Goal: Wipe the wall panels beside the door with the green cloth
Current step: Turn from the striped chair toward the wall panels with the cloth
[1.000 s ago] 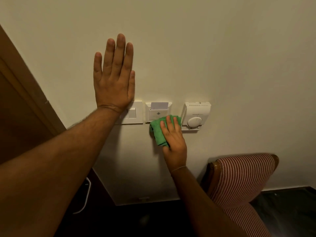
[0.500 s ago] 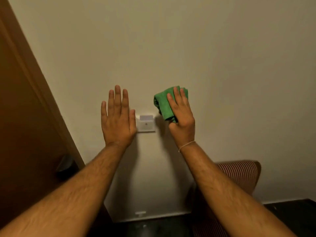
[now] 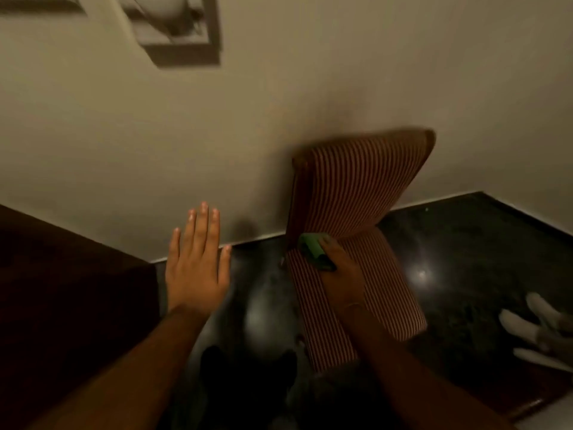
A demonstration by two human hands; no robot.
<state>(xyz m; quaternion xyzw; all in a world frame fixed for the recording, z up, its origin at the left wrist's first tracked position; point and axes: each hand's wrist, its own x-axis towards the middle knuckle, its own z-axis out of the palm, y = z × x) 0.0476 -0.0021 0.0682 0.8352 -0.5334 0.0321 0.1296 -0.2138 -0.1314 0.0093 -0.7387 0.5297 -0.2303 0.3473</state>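
Note:
The view is tilted down and blurred. My right hand [image 3: 342, 268] holds the folded green cloth [image 3: 314, 251] low over the seat of a striped chair [image 3: 366, 181]. My left hand [image 3: 197, 262] is flat and spread, fingers apart, holding nothing, in front of the lower wall near the skirting. Of the wall panels only the white thermostat [image 3: 176, 26] shows at the top left edge, well above both hands. The other panels are out of frame.
The red-and-white striped chair stands against the cream wall [image 3: 310, 88]. A dark wooden door or cabinet [image 3: 68, 290] fills the left. The floor [image 3: 480, 259] is dark and glossy. White slippers [image 3: 533, 327] lie at the right. My dark feet show at the bottom.
The view has swung sharply down from the panels to the floor and chair. Both hands have come off the wall and dropped; the right hand still has the cloth, now over the chair seat.

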